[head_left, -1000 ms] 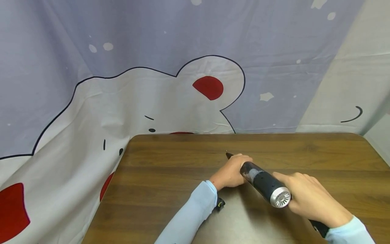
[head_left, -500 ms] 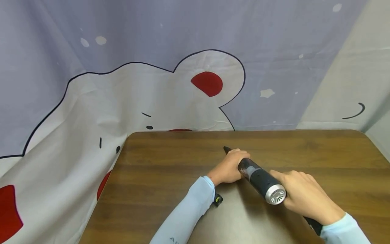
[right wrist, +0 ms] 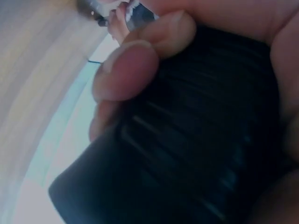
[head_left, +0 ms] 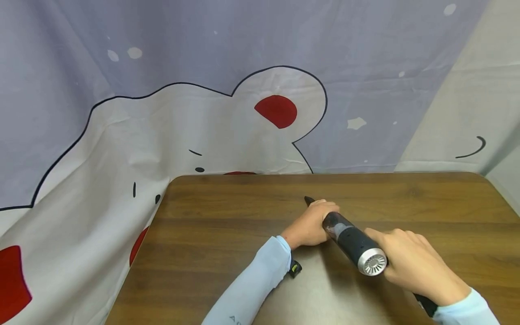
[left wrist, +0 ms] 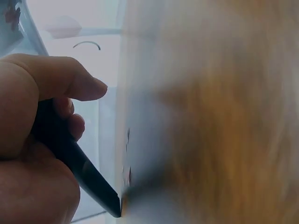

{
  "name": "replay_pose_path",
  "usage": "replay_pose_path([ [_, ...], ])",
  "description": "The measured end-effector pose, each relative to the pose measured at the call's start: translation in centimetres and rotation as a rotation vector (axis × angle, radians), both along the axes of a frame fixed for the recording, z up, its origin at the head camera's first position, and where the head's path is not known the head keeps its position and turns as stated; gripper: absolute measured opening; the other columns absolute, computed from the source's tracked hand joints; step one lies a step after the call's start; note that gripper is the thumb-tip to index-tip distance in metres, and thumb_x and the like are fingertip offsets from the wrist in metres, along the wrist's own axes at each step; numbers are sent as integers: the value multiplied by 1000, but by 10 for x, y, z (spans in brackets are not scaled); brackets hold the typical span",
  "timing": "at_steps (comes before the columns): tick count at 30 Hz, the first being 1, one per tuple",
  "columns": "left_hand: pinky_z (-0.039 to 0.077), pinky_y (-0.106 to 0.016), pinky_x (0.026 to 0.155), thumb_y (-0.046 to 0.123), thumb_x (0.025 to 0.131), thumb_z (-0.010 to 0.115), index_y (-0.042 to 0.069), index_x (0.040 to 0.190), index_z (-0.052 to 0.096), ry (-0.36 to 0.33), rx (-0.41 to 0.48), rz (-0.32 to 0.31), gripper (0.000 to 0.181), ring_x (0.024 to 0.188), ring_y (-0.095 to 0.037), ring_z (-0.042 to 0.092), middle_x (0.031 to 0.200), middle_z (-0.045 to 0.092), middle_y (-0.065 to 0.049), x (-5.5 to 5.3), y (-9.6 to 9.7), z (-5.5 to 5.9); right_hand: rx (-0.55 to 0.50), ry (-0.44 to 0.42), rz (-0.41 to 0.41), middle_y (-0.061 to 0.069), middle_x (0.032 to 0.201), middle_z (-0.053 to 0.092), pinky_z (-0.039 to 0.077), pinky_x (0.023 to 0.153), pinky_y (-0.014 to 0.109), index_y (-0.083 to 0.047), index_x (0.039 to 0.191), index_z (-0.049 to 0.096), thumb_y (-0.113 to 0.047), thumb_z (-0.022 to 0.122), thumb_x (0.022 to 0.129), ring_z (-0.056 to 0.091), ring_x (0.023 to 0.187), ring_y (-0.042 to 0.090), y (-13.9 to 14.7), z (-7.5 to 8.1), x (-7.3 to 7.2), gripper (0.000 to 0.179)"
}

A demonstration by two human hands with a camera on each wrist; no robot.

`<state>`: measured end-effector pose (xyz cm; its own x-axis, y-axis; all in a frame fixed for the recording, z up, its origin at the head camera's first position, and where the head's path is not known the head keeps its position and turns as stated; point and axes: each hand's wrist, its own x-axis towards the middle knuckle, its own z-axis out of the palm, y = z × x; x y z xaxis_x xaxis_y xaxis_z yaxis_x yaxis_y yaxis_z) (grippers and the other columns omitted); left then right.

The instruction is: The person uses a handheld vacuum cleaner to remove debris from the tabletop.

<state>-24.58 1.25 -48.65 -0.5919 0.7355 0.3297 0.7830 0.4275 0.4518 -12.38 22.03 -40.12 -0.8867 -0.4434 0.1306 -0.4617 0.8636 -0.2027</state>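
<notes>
At 4 o'clock from the middle of the head view, a dark hand vacuum (head_left: 357,243) is held up over the brown wood bench (head_left: 203,253). It lies on a slant, with its thin nozzle (left wrist: 88,172) toward 10 o'clock and its round silver end (head_left: 373,262) toward 4 o'clock. The left hand (head_left: 310,224) is at the front, with its fingers curled round the nozzle. I think it grips there so that the long front part does not wobble or dip. Its first finger sticks out a bit past the nozzle, and the pointy tip pokes out beyond the hand. I cannot tell if that tip touches the bench. The right hand (head_left: 414,262) is at about 3 o'clock from the vacuum's body. Its fingers are wrapped tight round a black handle (right wrist: 196,121) with ridges, which most likely help the skin not to slip. This hand probably takes most of the weight, since the fat, heavy-looking part is on its side. With one hand at each end, the vacuum should be hard to twist or drop. A dark shadow on the bench under the body shows that this part is up in the air. Behind the bench, toward 12 o'clock, hangs a big cloth (head_left: 183,126) with a white cartoon shape on it.
</notes>
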Motion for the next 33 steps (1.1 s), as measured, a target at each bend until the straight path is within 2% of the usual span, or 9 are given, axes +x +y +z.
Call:
replay_pose_path([
  [4, 37, -23, 85, 18, 69, 76, 19, 87, 57, 13, 14, 0, 26, 82, -5, 45, 84, 52, 14, 6, 7, 0, 14, -1, -1, -21, 59, 42, 32, 42, 28, -33, 83, 52, -11, 72, 62, 39, 49, 4, 5, 6, 5, 37],
  [11, 37, -23, 89, 18, 69, 76, 20, 89, 58, -7, 3, 16, 27, 86, -4, 45, 88, 54, 16, 17, 18, 1, 36, 4, -2, -21, 58, 39, 31, 43, 28, -34, 83, 50, -10, 73, 60, 37, 49, 4, 15, 11, 14, 40],
  [19, 37, -20, 87, 18, 69, 76, 22, 85, 56, -4, 8, 14, 26, 83, -1, 45, 85, 52, 17, 28, 26, 3, 48, -11, -1, -24, 59, 40, 32, 45, 29, -37, 86, 53, -16, 77, 63, 38, 50, 1, 23, 14, 23, 39],
  [24, 36, -19, 84, 17, 67, 77, 22, 81, 55, 4, 31, 14, 26, 81, -1, 43, 81, 50, 17, 34, 30, 4, 58, -21, 4, -25, 60, 40, 33, 45, 29, -37, 88, 54, -17, 78, 61, 38, 51, 1, 27, 17, 28, 41],
  [33, 36, -19, 90, 16, 65, 76, 22, 80, 54, -2, 24, 45, 28, 81, -1, 43, 81, 49, 17, 45, 32, 6, 50, -45, 18, -26, 61, 41, 34, 46, 29, -40, 87, 53, -12, 76, 59, 39, 53, -1, 30, 21, 33, 46],
])
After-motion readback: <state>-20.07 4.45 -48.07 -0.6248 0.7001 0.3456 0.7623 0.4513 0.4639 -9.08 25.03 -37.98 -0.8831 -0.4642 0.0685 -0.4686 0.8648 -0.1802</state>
